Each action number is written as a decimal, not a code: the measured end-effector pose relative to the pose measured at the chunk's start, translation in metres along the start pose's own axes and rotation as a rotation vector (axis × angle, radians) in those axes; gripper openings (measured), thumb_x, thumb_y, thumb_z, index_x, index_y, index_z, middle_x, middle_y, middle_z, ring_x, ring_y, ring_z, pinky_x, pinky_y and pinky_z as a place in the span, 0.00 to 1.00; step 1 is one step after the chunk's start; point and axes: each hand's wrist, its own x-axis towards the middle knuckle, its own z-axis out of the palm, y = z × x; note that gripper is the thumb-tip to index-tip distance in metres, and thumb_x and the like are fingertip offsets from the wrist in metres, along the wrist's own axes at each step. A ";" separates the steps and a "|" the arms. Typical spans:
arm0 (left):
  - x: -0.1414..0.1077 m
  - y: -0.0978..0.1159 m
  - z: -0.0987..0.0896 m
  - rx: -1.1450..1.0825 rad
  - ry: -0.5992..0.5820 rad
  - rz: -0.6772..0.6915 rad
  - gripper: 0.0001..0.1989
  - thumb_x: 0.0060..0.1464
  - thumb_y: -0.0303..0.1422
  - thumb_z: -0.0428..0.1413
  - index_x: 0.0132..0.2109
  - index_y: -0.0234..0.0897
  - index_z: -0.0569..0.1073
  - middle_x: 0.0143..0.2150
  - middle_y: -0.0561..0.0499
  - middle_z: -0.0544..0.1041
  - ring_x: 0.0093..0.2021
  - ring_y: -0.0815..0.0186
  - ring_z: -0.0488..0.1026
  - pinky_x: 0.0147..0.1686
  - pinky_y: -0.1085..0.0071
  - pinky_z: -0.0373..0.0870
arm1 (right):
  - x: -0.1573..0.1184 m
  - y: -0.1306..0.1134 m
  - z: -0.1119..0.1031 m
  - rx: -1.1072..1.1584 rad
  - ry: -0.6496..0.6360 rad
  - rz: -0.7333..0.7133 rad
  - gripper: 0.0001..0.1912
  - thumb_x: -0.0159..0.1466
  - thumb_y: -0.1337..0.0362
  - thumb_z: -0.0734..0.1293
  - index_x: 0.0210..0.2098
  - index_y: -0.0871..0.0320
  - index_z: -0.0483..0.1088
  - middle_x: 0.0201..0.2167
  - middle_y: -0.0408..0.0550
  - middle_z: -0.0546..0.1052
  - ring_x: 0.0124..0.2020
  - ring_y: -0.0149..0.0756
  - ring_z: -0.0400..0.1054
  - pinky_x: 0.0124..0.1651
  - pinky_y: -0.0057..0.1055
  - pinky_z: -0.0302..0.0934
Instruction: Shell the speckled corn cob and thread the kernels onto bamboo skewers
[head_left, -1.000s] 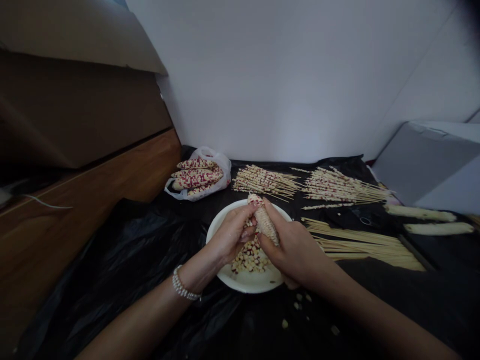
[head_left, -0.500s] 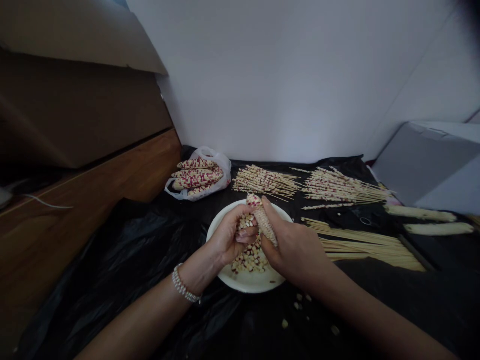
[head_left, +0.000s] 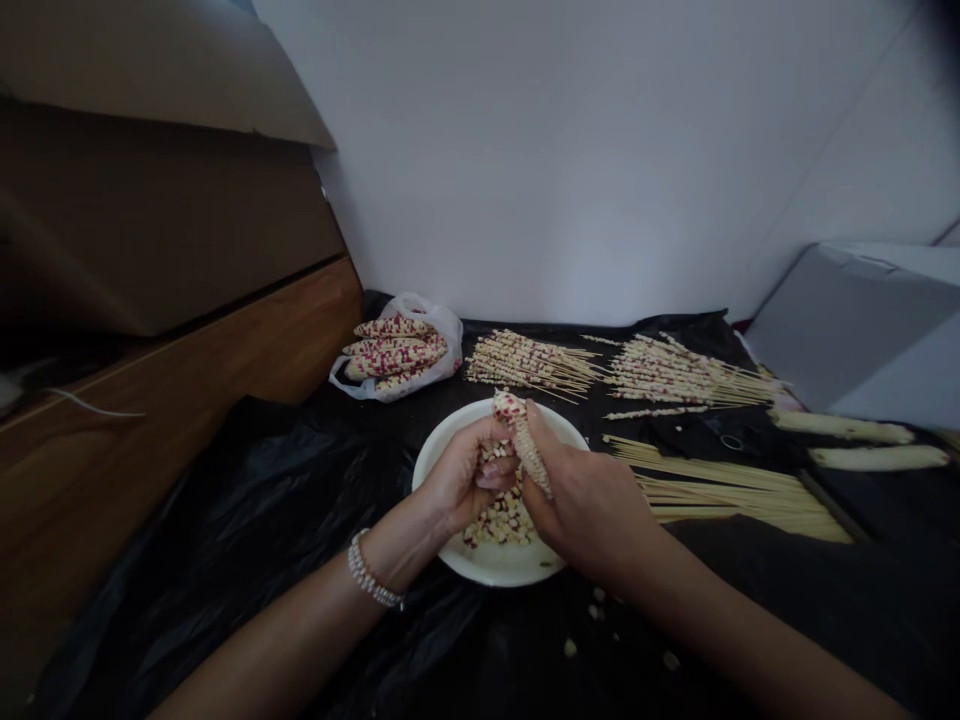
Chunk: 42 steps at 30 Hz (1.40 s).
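Note:
My right hand [head_left: 596, 500] is wrapped round an ear of corn [head_left: 531, 458], held tilted over a white bowl [head_left: 487, 572]. Much of the cob that shows is stripped bare; red and cream kernels remain at its far tip. My left hand [head_left: 454, 480], with a beaded bracelet at the wrist, is closed against the cob's left side. Its thumb presses near the kernels at the tip and its fingers curl below. Loose kernels [head_left: 504, 525] lie in the bowl under both hands. The palms are hidden.
Behind the bowl are a plastic bag of corn ears [head_left: 397, 350] and two piles of kernel-threaded skewers [head_left: 525, 360]. Bare skewers [head_left: 735, 490] and two stripped cobs [head_left: 877, 457] lie to the right. Stray kernels [head_left: 570, 648] dot the black sheet [head_left: 300, 490].
Both hands stay at the ear of corn over the bowl. The cob has turned slightly in my right hand, and my left thumb has shifted a little along it.

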 end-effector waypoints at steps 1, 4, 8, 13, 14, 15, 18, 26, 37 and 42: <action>0.000 0.000 0.001 0.010 0.001 0.017 0.06 0.46 0.25 0.53 0.24 0.34 0.64 0.17 0.59 0.57 0.14 0.80 0.50 0.13 0.82 0.47 | 0.000 0.000 0.000 -0.004 0.004 0.005 0.35 0.62 0.60 0.55 0.66 0.62 0.41 0.39 0.54 0.77 0.32 0.42 0.72 0.30 0.34 0.59; -0.001 -0.001 0.003 0.096 0.022 0.074 0.08 0.52 0.33 0.55 0.29 0.34 0.66 0.19 0.60 0.59 0.15 0.80 0.49 0.13 0.83 0.44 | 0.000 0.000 0.001 -0.003 0.015 0.007 0.36 0.62 0.60 0.55 0.66 0.62 0.41 0.39 0.55 0.77 0.31 0.43 0.72 0.30 0.35 0.59; 0.001 -0.003 0.005 0.212 0.082 0.127 0.10 0.51 0.36 0.57 0.30 0.34 0.66 0.19 0.61 0.57 0.15 0.81 0.48 0.13 0.84 0.42 | 0.001 0.003 0.003 0.076 0.032 -0.012 0.35 0.62 0.58 0.55 0.66 0.61 0.43 0.36 0.53 0.77 0.32 0.44 0.72 0.32 0.36 0.60; 0.000 0.003 0.004 0.099 0.088 0.108 0.07 0.50 0.27 0.53 0.26 0.32 0.64 0.19 0.60 0.58 0.14 0.82 0.47 0.12 0.85 0.43 | 0.006 0.012 0.002 0.354 0.045 -0.043 0.36 0.61 0.55 0.57 0.66 0.58 0.43 0.48 0.56 0.74 0.42 0.46 0.71 0.41 0.39 0.62; -0.001 0.005 0.003 0.064 0.073 0.078 0.06 0.48 0.26 0.51 0.25 0.32 0.65 0.19 0.58 0.59 0.14 0.82 0.48 0.11 0.85 0.43 | 0.007 0.013 0.002 0.411 0.034 -0.046 0.37 0.61 0.55 0.57 0.66 0.58 0.43 0.48 0.56 0.74 0.43 0.46 0.71 0.42 0.40 0.62; -0.001 0.006 0.003 0.030 0.056 0.048 0.06 0.47 0.24 0.50 0.24 0.31 0.65 0.19 0.57 0.60 0.14 0.82 0.48 0.11 0.85 0.44 | 0.008 0.013 0.002 0.458 0.023 -0.043 0.37 0.61 0.55 0.57 0.66 0.59 0.43 0.48 0.57 0.74 0.44 0.46 0.70 0.43 0.40 0.62; -0.003 0.010 0.002 -0.054 0.007 -0.002 0.06 0.47 0.24 0.48 0.25 0.29 0.67 0.21 0.54 0.63 0.14 0.82 0.50 0.10 0.86 0.45 | 0.008 0.013 0.001 0.535 -0.006 -0.023 0.38 0.60 0.56 0.58 0.66 0.61 0.42 0.47 0.58 0.74 0.43 0.46 0.70 0.44 0.41 0.62; -0.002 0.012 0.005 -0.125 0.001 -0.067 0.05 0.51 0.29 0.52 0.29 0.32 0.67 0.20 0.56 0.63 0.13 0.81 0.51 0.09 0.86 0.45 | 0.007 0.010 0.003 0.534 -0.029 0.004 0.39 0.60 0.56 0.58 0.66 0.60 0.40 0.45 0.58 0.74 0.43 0.48 0.70 0.44 0.42 0.61; 0.002 0.012 -0.003 -0.079 0.058 -0.073 0.07 0.49 0.27 0.48 0.25 0.31 0.65 0.18 0.56 0.60 0.13 0.81 0.50 0.10 0.85 0.44 | 0.004 0.007 0.005 0.513 -0.087 0.011 0.40 0.61 0.58 0.58 0.67 0.62 0.36 0.45 0.60 0.74 0.43 0.49 0.70 0.43 0.43 0.61; 0.000 0.015 -0.002 -0.055 0.063 -0.074 0.07 0.47 0.25 0.47 0.23 0.30 0.64 0.19 0.56 0.60 0.13 0.81 0.49 0.09 0.84 0.43 | 0.004 0.006 0.007 0.510 -0.062 -0.010 0.40 0.60 0.59 0.59 0.67 0.63 0.37 0.46 0.61 0.74 0.42 0.49 0.70 0.43 0.43 0.61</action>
